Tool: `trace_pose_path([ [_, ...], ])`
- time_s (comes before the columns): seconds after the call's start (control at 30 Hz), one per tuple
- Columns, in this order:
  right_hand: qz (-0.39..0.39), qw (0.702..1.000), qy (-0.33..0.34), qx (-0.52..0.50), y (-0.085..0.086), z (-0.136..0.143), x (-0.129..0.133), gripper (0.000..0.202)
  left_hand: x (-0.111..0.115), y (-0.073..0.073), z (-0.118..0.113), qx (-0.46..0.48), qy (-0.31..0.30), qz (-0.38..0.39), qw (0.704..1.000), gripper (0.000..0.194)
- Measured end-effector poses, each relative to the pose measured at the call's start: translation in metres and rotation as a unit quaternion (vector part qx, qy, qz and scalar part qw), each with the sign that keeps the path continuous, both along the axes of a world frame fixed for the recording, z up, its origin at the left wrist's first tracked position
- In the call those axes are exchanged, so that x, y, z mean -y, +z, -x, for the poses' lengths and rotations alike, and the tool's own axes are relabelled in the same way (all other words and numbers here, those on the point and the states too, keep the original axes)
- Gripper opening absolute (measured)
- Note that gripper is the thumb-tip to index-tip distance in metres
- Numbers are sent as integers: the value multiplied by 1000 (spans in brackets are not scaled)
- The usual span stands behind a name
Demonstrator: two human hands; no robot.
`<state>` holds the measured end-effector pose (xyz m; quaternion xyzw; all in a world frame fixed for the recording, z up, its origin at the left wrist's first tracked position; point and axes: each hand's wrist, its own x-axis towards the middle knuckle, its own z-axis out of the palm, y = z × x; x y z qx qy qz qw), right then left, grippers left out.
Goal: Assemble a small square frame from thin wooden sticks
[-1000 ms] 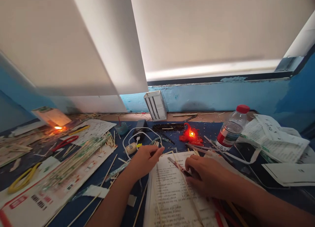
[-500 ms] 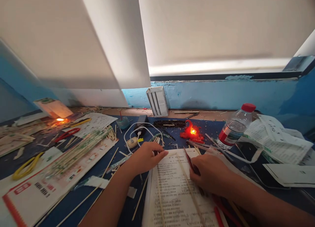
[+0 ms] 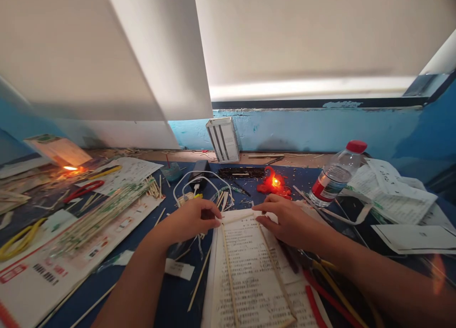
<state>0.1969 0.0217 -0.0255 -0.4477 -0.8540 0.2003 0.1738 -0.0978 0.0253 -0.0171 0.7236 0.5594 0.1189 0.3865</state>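
My left hand (image 3: 192, 220) pinches the left end of a short thin wooden stick (image 3: 238, 217) lying across the top of a printed sheet (image 3: 245, 276). At that stick's right end, my right hand (image 3: 283, 218) has its thumb and forefinger on either side of the tip. Two long thin sticks, one on the left (image 3: 230, 276) and one on the right (image 3: 276, 273), run down the page from near its ends. A dark slim tool (image 3: 290, 259) rests beneath my right wrist, its kind unclear. Near it are red-and-yellow handles (image 3: 329, 290), partly covered by my forearm.
A lit flame burns in a red holder (image 3: 274, 183) just beyond my right hand. Behind it stand a water bottle (image 3: 329, 178) and a small paper box (image 3: 223, 140). Leftward lie bundled sticks (image 3: 103, 219), red scissors (image 3: 83, 190), yellow handles (image 3: 23, 240) and another glowing light (image 3: 70, 168).
My right hand has let go of the dark slim tool, which now lies on the paper, and has moved to the short stick's right end. My left hand has shifted slightly left.
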Motion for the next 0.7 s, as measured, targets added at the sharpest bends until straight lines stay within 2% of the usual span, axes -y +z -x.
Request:
trace_pose_path([
  [0.27,-45,999,8,-20,-28,6,7,30,-2,-3,-4,-8,-14,14,1000,23],
  [0.47,-41,999,10,-7,-30,8,10,32,-1,-4,-4,-30,-6,4,1000,21],
  [0.7,-40,999,14,1,-29,8,8,33,-1,-3,-2,-40,-27,-15,999,17],
])
